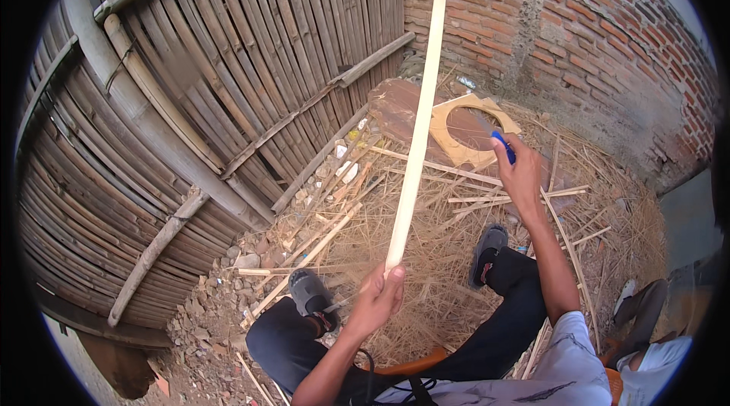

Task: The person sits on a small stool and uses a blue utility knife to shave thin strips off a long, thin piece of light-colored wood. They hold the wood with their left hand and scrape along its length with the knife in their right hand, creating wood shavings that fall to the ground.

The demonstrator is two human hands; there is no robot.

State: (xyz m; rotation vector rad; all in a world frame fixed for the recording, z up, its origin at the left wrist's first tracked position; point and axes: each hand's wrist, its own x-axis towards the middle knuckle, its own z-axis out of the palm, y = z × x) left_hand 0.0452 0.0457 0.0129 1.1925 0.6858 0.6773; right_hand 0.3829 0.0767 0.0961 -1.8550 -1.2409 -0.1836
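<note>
My left hand (376, 301) is closed around the lower end of a long, pale bamboo strip (418, 126). The strip rises away from me, tilted slightly right, its far end high in front of the brick wall. Out to the right, my right hand (522, 176) grips a knife (505, 149) by its blue handle. The thin blade points up and left, apart from the strip. Beyond the knife lies a light wooden panel (450, 149) with a large round hole, resting on a brown board (395, 106).
Bamboo shavings (433, 254) and loose strips (319, 250) cover the ground around my feet. A bamboo fence (228, 49) stands on the left, with rubble (201, 334) along its base. A brick wall (585, 64) closes the far right. Another person's leg (642, 315) shows at lower right.
</note>
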